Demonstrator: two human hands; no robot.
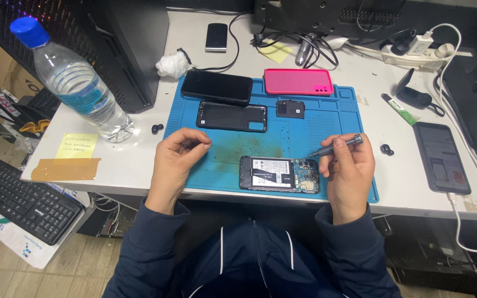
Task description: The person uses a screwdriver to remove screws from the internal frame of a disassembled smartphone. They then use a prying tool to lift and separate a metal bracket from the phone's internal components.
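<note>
An opened phone [279,174] with its battery and circuit board bare lies at the front of a blue work mat [338,118]. My right hand [349,171] holds a small grey screwdriver [338,145], tip pointing left and down toward the phone's right end. My left hand [176,160] rests on the mat's left edge with fingertips pinched together; whether something tiny is between them I cannot tell. A black back cover [231,117], a black phone [216,86], a small camera cover piece [290,108] and a pink case [298,81] lie further back on the mat.
A water bottle [75,83] stands at the left beside a yellow note [77,145]. A phone on a white cable [441,157] lies at the right, with an earbud [386,149] and a green tube [399,108]. A keyboard [23,200] sits below the desk's left.
</note>
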